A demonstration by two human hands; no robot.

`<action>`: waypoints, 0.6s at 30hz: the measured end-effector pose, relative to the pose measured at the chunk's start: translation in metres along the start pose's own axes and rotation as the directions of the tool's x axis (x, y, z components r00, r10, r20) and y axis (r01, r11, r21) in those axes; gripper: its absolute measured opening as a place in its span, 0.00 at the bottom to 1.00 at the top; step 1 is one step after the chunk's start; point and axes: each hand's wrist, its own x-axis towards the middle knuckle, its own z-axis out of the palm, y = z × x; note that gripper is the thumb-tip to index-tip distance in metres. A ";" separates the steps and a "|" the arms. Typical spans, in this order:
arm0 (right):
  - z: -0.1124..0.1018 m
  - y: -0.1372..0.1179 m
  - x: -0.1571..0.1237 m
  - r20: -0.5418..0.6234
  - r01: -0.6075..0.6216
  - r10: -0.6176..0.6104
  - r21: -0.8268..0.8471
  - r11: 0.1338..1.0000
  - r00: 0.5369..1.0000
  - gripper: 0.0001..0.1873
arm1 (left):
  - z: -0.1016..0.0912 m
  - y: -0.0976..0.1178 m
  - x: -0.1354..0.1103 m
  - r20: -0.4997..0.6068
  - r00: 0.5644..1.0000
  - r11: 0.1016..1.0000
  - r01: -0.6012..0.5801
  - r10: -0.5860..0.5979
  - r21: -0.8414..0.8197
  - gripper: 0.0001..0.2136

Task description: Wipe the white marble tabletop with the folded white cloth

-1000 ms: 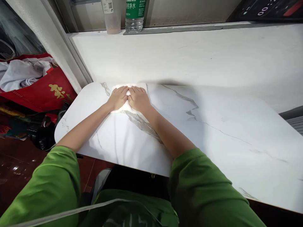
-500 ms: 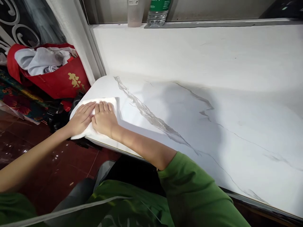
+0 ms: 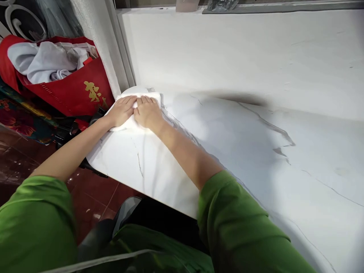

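Note:
A folded white cloth [image 3: 131, 123] lies flat on the white marble-patterned tabletop [image 3: 167, 174], close to its rounded far-left corner. My left hand [image 3: 122, 111] rests palm down on the cloth's left part, fingers stretched out. Beside it, my right hand [image 3: 148, 112] presses flat on the cloth's right part, its fingers extended and close together. The two hands touch or nearly touch at the thumbs. Both palms hide the middle of the cloth.
A white wall panel [image 3: 227, 53] rises behind the tabletop. On the ledge above stand a translucent cup [image 3: 187, 5] and a clear bottle [image 3: 222, 4], both cut off. Left of the table, a red bag [image 3: 74, 89] holds pale fabric [image 3: 47, 62]. Tiled floor [image 3: 96, 193] lies below.
Both hands have slid the cloth away from me, from the table's near-left edge toward its back corner. The view has tilted down, so the cup and bottle show less.

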 end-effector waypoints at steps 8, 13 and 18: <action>0.017 0.067 0.045 -0.097 -0.092 0.090 -0.015 0.996 0.991 0.24 | 0.017 -0.002 0.089 0.010 0.999 0.997 -0.032 0.032 -0.067 0.24; 0.013 0.069 0.031 -0.112 -0.067 0.067 0.011 0.998 0.991 0.25 | 0.018 0.009 0.075 0.010 1.000 0.999 -0.016 0.017 -0.046 0.25; -0.008 0.047 -0.026 -0.069 -0.085 0.084 -0.002 0.996 0.994 0.27 | 0.012 0.038 0.029 0.053 0.990 0.992 -0.126 0.127 -0.034 0.26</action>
